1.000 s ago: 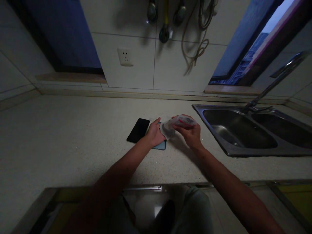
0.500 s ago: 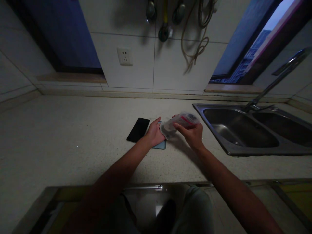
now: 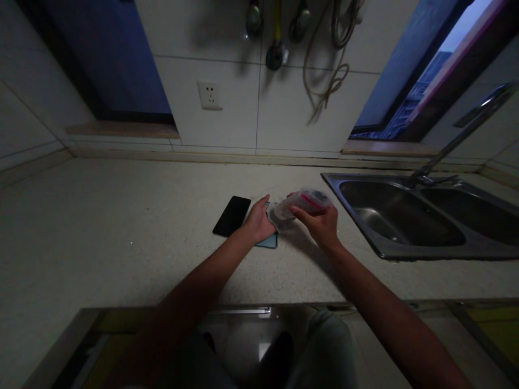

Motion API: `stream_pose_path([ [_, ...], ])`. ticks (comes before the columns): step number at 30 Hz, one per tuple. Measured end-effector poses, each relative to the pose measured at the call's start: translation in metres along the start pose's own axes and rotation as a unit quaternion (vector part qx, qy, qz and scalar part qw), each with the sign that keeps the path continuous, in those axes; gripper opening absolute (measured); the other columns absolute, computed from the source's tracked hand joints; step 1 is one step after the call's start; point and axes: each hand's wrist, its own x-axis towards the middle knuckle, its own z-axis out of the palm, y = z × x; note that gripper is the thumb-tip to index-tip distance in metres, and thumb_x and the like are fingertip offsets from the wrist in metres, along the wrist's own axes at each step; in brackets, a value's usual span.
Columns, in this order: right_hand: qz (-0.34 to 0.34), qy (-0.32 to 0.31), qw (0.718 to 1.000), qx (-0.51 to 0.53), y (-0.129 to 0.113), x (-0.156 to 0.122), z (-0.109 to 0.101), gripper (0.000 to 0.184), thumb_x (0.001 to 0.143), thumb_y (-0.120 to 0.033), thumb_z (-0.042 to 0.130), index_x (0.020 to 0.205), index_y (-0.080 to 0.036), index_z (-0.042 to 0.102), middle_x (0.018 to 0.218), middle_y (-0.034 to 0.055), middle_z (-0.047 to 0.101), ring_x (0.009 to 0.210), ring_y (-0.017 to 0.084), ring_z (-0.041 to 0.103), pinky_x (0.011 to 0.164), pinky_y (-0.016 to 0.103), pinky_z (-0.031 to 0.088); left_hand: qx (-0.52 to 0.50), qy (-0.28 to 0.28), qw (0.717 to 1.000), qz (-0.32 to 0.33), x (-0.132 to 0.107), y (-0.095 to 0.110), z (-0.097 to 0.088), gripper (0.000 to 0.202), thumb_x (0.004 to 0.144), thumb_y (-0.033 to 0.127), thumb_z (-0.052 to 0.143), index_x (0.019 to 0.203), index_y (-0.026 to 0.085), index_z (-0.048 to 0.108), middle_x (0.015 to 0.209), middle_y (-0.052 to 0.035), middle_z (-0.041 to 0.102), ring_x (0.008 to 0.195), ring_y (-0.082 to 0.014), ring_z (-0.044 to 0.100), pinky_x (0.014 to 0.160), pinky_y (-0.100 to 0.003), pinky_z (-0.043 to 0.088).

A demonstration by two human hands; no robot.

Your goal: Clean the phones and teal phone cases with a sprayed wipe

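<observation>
On the pale counter (image 3: 162, 259): black slab (image 3: 232, 216) and light-blue slab (image 3: 267, 242) lie by your left hand (image 3: 259, 221).
Translucent plastic item (image 3: 298, 206): red-striped, between your hands, pinched by your right hand's (image 3: 323, 222) thumb and fingers.
Left grip: thumb spread, fingers partly hidden; whether they clasp anything, you cannot tell.

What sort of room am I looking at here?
Most likely a kitchen: a double metal sink with a tall tap is set into a long pale counter along a tiled wall.
</observation>
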Motion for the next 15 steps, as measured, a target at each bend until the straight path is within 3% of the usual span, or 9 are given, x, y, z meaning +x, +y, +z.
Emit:
stream_pose_path([
  [3, 0.004, 0.012, 1.0, -0.017, 0.005, 0.001, -0.004, 0.04, 0.067, -0.044, 0.088, 0.095, -0.018, 0.075, 0.096, 0.0094, 0.079, 0.089, 0.03, 0.075, 0.088, 0.05, 0.061, -0.003, 0.01, 1.0, 0.0, 0.002, 0.0, -0.002, 0.049, 0.102, 0.04, 0.036, 0.124, 0.006, 0.063, 0.099, -0.0204, 0.075, 0.096, -0.0295, 0.073, 0.093, -0.046, 0.052],
  [8, 0.007, 0.094, 0.995, 0.013, 0.014, 0.008, -0.009, 0.04, 0.066, -0.046, 0.089, 0.093, -0.02, 0.074, 0.09, 0.0095, 0.078, 0.089, 0.032, 0.075, 0.086, 0.052, 0.062, -0.007, 0.03, 0.999, 0.018, 0.006, 0.002, -0.004, 0.041, 0.101, 0.037, 0.038, 0.112, 0.008, 0.066, 0.089, -0.0171, 0.075, 0.086, -0.0269, 0.074, 0.084, -0.04, 0.056],
  [15, 0.014, 0.149, 0.983, 0.108, 0.018, 0.014, -0.004, 0.043, 0.067, -0.041, 0.09, 0.098, -0.019, 0.07, 0.098, 0.0073, 0.077, 0.094, 0.027, 0.074, 0.09, 0.048, 0.061, 0.002, 0.132, 0.988, 0.08, 0.009, 0.01, -0.01, 0.019, 0.095, 0.019, 0.048, 0.079, 0.016, 0.06, 0.064, -0.0054, 0.068, 0.054, -0.0172, 0.066, 0.055, -0.028, 0.05],
])
